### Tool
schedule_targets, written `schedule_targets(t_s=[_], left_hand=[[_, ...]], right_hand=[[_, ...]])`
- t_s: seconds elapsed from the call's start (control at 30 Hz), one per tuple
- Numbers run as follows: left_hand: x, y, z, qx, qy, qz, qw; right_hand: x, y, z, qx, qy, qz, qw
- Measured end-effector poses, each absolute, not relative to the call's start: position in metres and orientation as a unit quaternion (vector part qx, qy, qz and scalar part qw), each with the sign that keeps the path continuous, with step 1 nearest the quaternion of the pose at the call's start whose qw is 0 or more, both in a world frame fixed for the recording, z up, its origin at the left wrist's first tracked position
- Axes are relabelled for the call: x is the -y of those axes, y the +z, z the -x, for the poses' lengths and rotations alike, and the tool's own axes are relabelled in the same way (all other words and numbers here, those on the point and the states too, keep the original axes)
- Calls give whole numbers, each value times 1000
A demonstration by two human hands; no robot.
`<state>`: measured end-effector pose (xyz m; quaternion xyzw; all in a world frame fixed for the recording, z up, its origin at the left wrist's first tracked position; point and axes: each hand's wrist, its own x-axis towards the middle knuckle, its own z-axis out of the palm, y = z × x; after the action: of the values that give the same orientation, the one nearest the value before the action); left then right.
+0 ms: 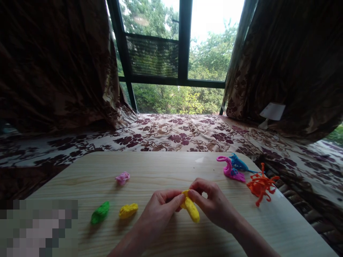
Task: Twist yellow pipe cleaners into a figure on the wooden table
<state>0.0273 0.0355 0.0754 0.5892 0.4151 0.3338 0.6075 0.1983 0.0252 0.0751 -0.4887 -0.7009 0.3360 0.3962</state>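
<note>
Over the front middle of the pale wooden table (160, 167), my left hand (166, 205) and my right hand (211, 201) meet at a piece of yellow modelling clay (192, 210). Thumbs and fingers of both hands pinch its upper end. The thicker, rounded end hangs down toward me between the hands. Left of my left hand lies a second yellow clay lump (128, 211), with a green clay lump (100, 212) beside it. A small pink clay lump (123, 178) is farther back. My fingertips partly hide the top of the held clay.
At the back right of the table are a pink clay swan-like figure (227, 167), a blue clay figure (238, 163) touching it, and an orange many-armed clay figure (262, 185) near the right edge. A small white lamp (272, 111) stands on the flowered cloth (177, 134) behind.
</note>
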Motion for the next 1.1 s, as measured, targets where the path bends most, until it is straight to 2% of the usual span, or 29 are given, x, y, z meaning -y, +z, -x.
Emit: schedule_targets(t_s=[0.1,0.23,0.53,0.6,0.77,0.83,1.1], left_hand=[[-34,77,-28,-414,329,-564,634],[-36,75,-28,-412,341,-540,650],[-37,77,-25,-410,359,-570,615],[-36,78,-26,-415,361,-575,606],[-32,74,-32,-450,365,-565,588],[-32,71,-33,-454,374,-547,596],[-38,62,-30,-426,413,-517,617]], right_hand=[[-23,78,-198,703,304,496,410],[-24,77,-197,689,326,502,409],[-29,71,-198,624,487,435,429],[-28,69,-197,632,471,451,418],[-25,65,-192,682,314,511,419],[-25,64,-192,687,296,515,419],[-31,64,-196,617,511,441,404]])
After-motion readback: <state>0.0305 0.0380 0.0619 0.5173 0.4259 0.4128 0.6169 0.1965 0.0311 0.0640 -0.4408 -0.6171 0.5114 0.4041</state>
